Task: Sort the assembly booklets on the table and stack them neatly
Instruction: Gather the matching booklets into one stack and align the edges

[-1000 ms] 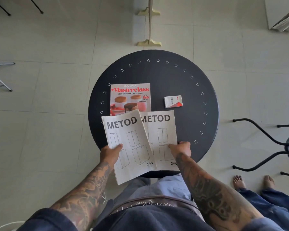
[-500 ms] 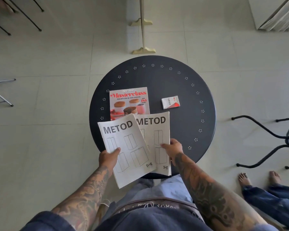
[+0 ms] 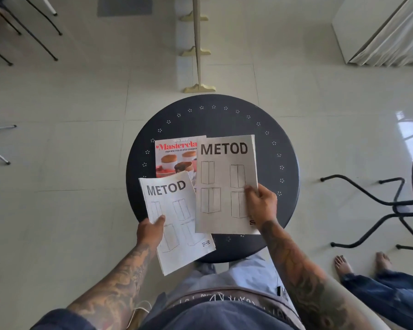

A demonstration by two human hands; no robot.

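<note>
Two white METOD assembly booklets are in my hands over a round dark table. My left hand grips the left booklet at its left edge; that booklet is tilted and hangs past the table's near rim. My right hand pinches the right booklet at its right edge and holds it raised above the table, overlapping the left booklet's right side. A red Masterclass cookbook lies flat on the table behind them, partly covered by both.
A black metal chair frame stands right of the table. Another person's bare feet are on the tiled floor at lower right. A pale wooden stand rises behind the table. Thin black legs are at top left.
My right hand has lifted the right booklet off the table, up and toward the far side, so it hides the small white and red box. The left booklet stays in my left hand.
</note>
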